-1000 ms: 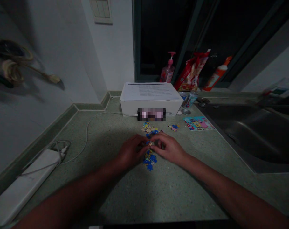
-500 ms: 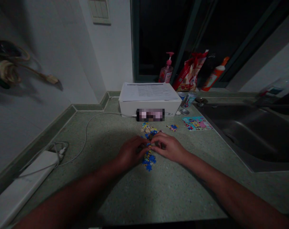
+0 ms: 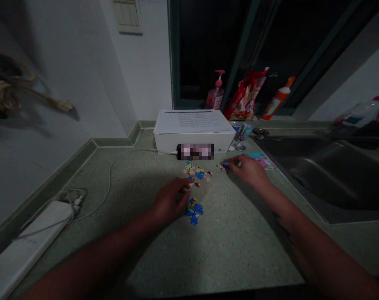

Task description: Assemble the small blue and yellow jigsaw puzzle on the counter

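My left hand (image 3: 173, 196) is over the counter with its thumb and fingers apart. A few loose jigsaw pieces lie at its fingertips. My right hand (image 3: 249, 170) reaches to a small cluster of puzzle pieces (image 3: 223, 166), its thumb and fingertips closing on a blue piece there; the fingers partly cover it. Between the hands and farther back is a spread of puzzle pieces (image 3: 195, 171), some blue, some yellow, some with pale backs up. Nearer to me lies a heap of mostly blue and yellow pieces (image 3: 194, 211).
A white box (image 3: 194, 141) with a printed sheet stands behind a propped phone (image 3: 195, 151). A colourful picture card (image 3: 267, 161) lies partly behind my right hand. The sink (image 3: 327, 179) is on the right. On the left are a power strip (image 3: 48, 229) and cable (image 3: 110, 187).
My hands were together over the middle pieces. The right has moved away to the right and back, onto the small cluster. The left stays near its place, fingers now apart.
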### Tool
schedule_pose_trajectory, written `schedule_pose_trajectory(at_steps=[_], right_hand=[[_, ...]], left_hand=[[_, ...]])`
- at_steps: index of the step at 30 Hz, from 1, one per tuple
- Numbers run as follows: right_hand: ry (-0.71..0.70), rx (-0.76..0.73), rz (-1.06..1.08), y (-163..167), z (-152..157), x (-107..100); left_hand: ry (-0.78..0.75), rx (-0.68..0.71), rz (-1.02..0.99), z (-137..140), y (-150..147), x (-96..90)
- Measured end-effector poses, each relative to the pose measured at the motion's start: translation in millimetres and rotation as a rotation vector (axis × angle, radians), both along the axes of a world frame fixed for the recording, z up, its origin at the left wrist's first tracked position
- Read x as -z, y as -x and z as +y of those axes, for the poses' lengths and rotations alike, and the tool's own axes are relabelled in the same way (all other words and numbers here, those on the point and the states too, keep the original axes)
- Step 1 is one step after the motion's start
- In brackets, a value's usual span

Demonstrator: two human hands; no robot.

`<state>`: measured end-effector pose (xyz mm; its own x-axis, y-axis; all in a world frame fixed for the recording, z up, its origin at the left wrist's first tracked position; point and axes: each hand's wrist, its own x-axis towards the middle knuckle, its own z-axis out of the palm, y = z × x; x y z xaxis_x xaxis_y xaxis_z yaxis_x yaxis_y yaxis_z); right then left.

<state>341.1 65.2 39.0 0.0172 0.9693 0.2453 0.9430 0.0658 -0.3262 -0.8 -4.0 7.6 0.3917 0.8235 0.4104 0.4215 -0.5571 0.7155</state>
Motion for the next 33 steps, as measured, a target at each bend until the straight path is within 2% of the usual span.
schedule_pose_trajectory(at_steps=[3, 7, 12, 16, 23, 30, 33], right_hand=[[0.059, 0.002, -0.054, -2, 0, 2], [0.063, -0.029, -0.074, 17, -10, -3], [0.099, -0.284, -0.012, 52, -28, -2], [0.126, -0.337, -0.017, 64, -35, 6], [0.096, -0.325, -0.07, 63, -35, 13], [0.208, -0.312, -0.166, 68, -37, 1], [0.21, -0.307, -0.167, 68, -37, -2]], left_hand=[[-0.003, 0.014, 0.01, 0, 1, -0.3], [-0.008, 0.027, -0.004, 1, 1, 0.2], [-0.006, 0.018, -0.009, 1, 0, -0.1], [-0.016, 0.024, -0.002, 0, 0, -1.6], [-0.017, 0.017, 0.003, 1, -1, 0.6], [-0.043, 0.015, 0.001, 1, -1, 2.2], [-0.043, 0.017, 0.004, 0, -1, 1.4]])
